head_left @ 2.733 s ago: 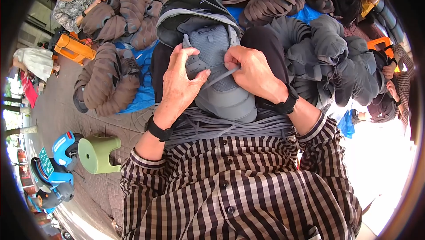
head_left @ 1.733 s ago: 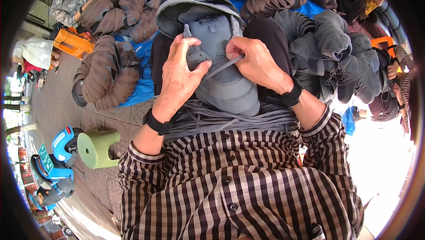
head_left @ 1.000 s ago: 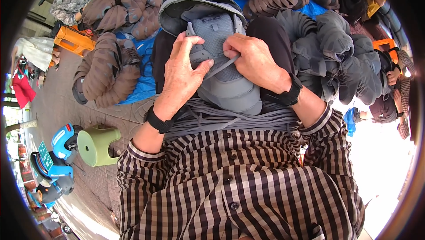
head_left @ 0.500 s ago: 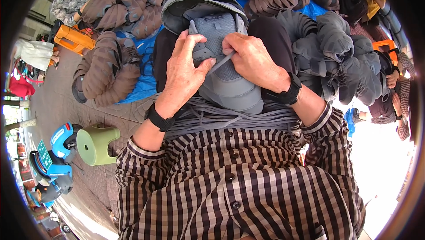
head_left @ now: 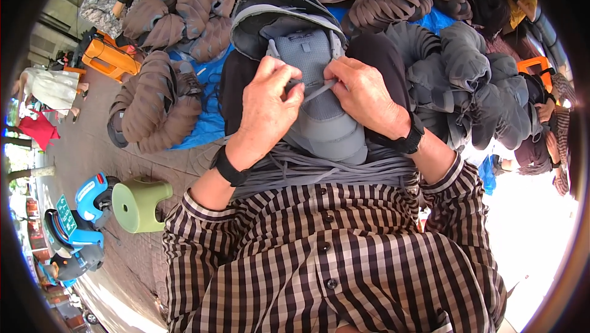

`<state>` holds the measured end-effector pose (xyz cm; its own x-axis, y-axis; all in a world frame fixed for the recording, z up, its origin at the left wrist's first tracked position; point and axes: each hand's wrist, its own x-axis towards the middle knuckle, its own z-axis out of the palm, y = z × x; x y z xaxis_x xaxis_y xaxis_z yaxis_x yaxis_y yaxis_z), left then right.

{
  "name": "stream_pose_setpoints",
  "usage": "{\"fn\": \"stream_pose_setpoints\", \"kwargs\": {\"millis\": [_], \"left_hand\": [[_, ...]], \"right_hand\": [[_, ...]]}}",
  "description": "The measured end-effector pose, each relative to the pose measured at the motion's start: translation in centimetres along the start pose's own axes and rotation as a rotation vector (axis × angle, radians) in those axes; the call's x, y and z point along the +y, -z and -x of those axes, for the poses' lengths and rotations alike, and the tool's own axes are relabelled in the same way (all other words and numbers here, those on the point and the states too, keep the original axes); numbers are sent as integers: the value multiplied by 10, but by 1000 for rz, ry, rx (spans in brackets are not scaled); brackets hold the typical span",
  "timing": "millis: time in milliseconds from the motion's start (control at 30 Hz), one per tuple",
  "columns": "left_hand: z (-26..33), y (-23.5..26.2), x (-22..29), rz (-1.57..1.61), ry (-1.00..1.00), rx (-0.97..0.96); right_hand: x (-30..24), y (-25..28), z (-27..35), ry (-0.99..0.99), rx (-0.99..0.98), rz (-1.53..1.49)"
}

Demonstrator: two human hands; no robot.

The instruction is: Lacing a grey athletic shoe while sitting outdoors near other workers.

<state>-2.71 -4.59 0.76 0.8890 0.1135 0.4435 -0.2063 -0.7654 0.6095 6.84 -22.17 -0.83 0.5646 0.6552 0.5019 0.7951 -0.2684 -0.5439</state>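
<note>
The grey backpack (head_left: 319, 105) lies on the person's lap, its padded back panel facing up. A thin grey strap (head_left: 316, 91) runs across that panel between the two grips. The left hand (head_left: 265, 107) pinches the strap's left end, thumb and fingers closed on it; the right hand (head_left: 367, 96) pinches the other end just beside it. Loose grey straps (head_left: 319, 170) lie bunched below the wrists. Left of the grips, brown bags (head_left: 153, 102) are stacked on a blue tarp (head_left: 206, 127); lower left stands a green stool (head_left: 140, 204).
</note>
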Motion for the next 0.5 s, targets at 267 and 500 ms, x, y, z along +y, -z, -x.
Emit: {"fn": "stream_pose_setpoints", "kwargs": {"millis": [267,500], "left_hand": [[-1,-26,12,-142,-32,-12],[-14,-24,5,-296,-123,-199]], "right_hand": [[-6,7,2,-40,-82,-80],[-13,2,-1,-86,-106,-236]]}}
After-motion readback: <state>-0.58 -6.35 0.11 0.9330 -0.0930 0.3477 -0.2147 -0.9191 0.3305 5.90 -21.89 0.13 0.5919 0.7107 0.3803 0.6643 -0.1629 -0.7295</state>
